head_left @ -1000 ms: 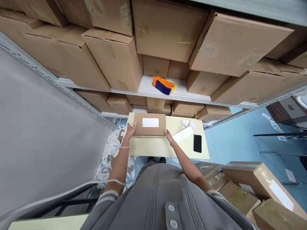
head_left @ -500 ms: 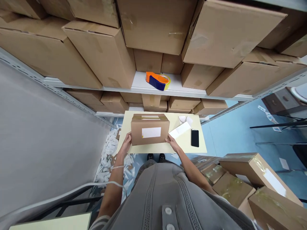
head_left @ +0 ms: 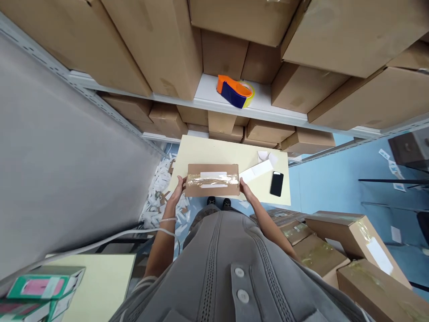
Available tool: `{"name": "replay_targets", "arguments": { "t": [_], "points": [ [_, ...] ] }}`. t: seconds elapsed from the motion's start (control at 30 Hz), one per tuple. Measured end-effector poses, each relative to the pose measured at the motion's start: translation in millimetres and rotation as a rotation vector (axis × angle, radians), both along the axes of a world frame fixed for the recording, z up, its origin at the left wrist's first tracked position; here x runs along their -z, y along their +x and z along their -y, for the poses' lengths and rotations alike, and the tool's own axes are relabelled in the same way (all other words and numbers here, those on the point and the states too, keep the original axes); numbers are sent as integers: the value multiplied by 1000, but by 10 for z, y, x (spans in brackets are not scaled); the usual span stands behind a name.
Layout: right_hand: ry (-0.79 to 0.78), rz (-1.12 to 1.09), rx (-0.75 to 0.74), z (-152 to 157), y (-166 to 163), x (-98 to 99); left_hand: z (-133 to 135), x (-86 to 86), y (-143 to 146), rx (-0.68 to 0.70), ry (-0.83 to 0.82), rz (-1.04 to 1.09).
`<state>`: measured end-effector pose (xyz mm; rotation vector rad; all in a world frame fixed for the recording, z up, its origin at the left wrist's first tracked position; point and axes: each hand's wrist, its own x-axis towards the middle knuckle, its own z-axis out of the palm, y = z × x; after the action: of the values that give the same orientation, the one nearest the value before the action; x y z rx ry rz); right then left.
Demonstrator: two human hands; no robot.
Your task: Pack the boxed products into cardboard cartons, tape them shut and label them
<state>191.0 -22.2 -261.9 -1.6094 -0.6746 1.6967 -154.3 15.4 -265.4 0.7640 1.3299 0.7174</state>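
Between both hands is a cardboard box (head_left: 213, 191), its taped face with white label strips turned up toward me. My left hand (head_left: 178, 189) grips the box's left end, and my right hand (head_left: 245, 188) grips its right end. The fingers are partly hidden behind the ends. The box is over the front edge of a cream table (head_left: 201, 150). White paper slips (head_left: 257, 171) lie on the table right of the box, with a black phone (head_left: 276, 184) beyond them.
An orange and blue tape dispenser (head_left: 235, 91) sits on the shelf (head_left: 261, 96) among cardboard boxes. Taped boxes (head_left: 317, 252) are stacked at my right. Paper scraps (head_left: 159, 188) litter the floor at left. A white cable (head_left: 117, 236) runs near my left arm. Green-and-pink boxes (head_left: 43, 286) stand at lower left.
Both hands have tipped the box toward me, so its taped face now shows instead of the side with the white label. My view has shifted, bringing the lower-left boxes into sight.
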Motion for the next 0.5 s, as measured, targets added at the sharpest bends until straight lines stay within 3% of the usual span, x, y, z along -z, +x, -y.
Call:
{"name": "replay_targets", "arguments": {
  "t": [0.17, 0.27, 0.5],
  "points": [
    [109, 229, -27, -150, -128, -258, -10, -244, 158, 43, 137, -247],
    [84, 422, -69, -212, -223, -374, -56, -353, 265, 76, 142, -412],
    [27, 758, -162, -162, -422, -389, -47, -367, 358, 98, 97, -586]
  ]
}}
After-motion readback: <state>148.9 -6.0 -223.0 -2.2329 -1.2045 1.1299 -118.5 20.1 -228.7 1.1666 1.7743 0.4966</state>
